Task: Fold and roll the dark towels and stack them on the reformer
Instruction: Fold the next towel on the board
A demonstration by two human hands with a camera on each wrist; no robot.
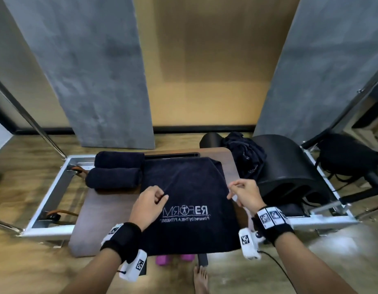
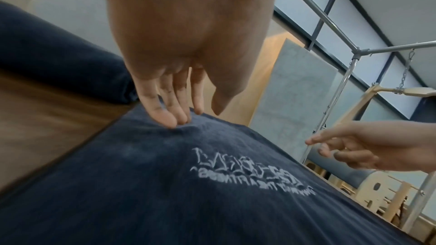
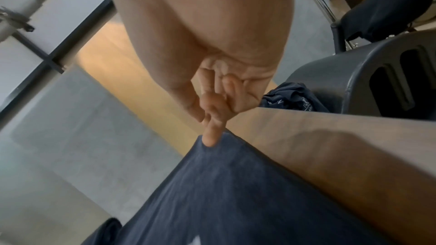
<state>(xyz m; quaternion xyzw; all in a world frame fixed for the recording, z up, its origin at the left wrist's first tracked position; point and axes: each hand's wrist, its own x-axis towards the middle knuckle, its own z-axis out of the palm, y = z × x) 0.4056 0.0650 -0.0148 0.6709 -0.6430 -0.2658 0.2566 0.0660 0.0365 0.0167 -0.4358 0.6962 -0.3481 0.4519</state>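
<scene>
So: dark navy terry towel (image 1: 190,187) lies flat on the brown wood-grain board of the reformer (image 1: 230,164), near edge hanging over the front. White logo and text line on it read mirrored. Nap is soft and matte, with a slight ridge raised between the 2 hands.

Left hand (image 1: 148,205) has its grip clamped on a small pinch of cloth at the towel's left side; fingertips (image 2: 165,118) press into the pile. Right hand (image 1: 244,195) pinches the right edge, thumb and forefinger together on the hem, other fingers curled.

2 rolled towels (image 1: 117,171), thick cylinders of the same fabric, sit side by side at the board's far left, touching. Crumpled pile of towels (image 1: 245,154) lies at the far right against a black moulded arc barrel (image 1: 290,166).
</scene>
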